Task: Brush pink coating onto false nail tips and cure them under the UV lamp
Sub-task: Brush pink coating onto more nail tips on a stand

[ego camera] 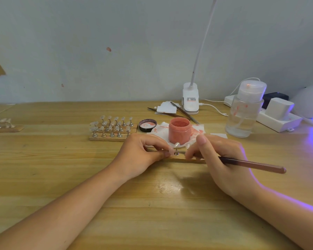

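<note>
Early on, I judge: just before the open pink powder jar (179,130), the left hand (143,153) pinches a clear nail tip on its metal stand (176,148), the right hand (219,159) grips the brown brush (253,164), and behind-left the wooden rack of clear tips (112,129) looks uncoated.

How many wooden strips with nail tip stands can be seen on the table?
3. One strip lies at the far left edge, a loaded one sits left of the black lid, and one strip is partly hidden under both hands.

My bench (61,159) is glossy varnished wood. The pink jar (179,130) looks like smooth plastic, on stained paper (159,129). My brush (251,164) handle shines.
</note>
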`<state>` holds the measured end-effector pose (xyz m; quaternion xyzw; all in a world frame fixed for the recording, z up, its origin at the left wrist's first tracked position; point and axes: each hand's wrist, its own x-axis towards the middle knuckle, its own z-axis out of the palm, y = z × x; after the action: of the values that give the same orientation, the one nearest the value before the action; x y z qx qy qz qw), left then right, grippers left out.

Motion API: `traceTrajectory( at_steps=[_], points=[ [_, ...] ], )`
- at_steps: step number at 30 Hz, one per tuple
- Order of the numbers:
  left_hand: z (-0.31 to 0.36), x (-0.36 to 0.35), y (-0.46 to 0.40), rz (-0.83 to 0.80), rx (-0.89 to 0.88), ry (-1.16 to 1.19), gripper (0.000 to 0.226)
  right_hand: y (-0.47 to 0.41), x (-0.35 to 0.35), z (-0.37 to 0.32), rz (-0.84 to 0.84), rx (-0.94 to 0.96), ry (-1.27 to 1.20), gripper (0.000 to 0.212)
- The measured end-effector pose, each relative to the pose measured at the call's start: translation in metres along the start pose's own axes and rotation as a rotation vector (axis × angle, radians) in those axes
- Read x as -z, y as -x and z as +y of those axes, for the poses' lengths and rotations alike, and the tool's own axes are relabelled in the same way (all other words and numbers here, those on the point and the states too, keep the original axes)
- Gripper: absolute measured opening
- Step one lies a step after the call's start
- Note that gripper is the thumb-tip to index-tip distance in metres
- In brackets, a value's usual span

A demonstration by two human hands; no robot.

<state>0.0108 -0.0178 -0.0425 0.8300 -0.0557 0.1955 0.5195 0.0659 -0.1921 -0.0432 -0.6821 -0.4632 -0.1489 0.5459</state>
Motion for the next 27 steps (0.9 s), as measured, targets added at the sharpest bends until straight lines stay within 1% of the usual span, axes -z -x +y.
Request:
traceTrajectory(
  at_steps=[2,5,8,10,12,14,18,20,22,25,27],
  points=[
    [0.0008,0.0004,0.0002,0.009,-0.004,0.009,0.023,-0.0012,0.0002,0.0009,-0.013,-0.002,0.038,0.039],
    [0.0028,-0.0003,-0.0003,0.019,-0.011,0.020,0.016,0.0001,0.0006,0.0001,-0.050,-0.057,0.009,0.042],
    [0.0041,0.0001,0.0001,0.069,0.011,0.033,0.008,0.0005,0.0031,-0.0035,0.003,-0.019,-0.011,0.040],
    [0.0050,0.0001,0.0004,0.086,0.020,0.011,0.005,-0.0012,0.0044,-0.0052,0.039,-0.002,0.009,0.034],
    [0.0063,0.0000,0.0012,0.099,0.035,0.026,0.004,-0.0028,0.0041,-0.0065,0.066,-0.017,0.027,0.027],
    [0.0072,0.0001,0.0015,0.099,0.058,0.060,0.005,-0.0029,0.0034,-0.0063,0.058,-0.026,0.023,0.024],
    [0.0072,0.0000,0.0014,0.112,0.111,0.065,0.012,-0.0015,0.0024,-0.0054,0.021,-0.009,0.021,0.032],
    [0.0078,-0.0001,0.0012,0.119,0.119,0.053,0.014,-0.0026,0.0012,-0.0059,0.039,0.004,0.066,0.029],
    [0.0087,-0.0001,0.0016,0.115,0.123,0.046,0.013,-0.0028,-0.0002,-0.0062,0.012,0.010,0.104,0.025],
    [0.0082,0.0003,0.0017,0.107,0.120,0.034,0.015,-0.0001,0.0001,-0.0059,-0.055,0.029,0.063,0.033],
    [0.0072,0.0005,0.0012,0.108,0.120,0.037,0.018,-0.0011,0.0004,-0.0070,-0.032,0.052,0.079,0.032]
  ],
)
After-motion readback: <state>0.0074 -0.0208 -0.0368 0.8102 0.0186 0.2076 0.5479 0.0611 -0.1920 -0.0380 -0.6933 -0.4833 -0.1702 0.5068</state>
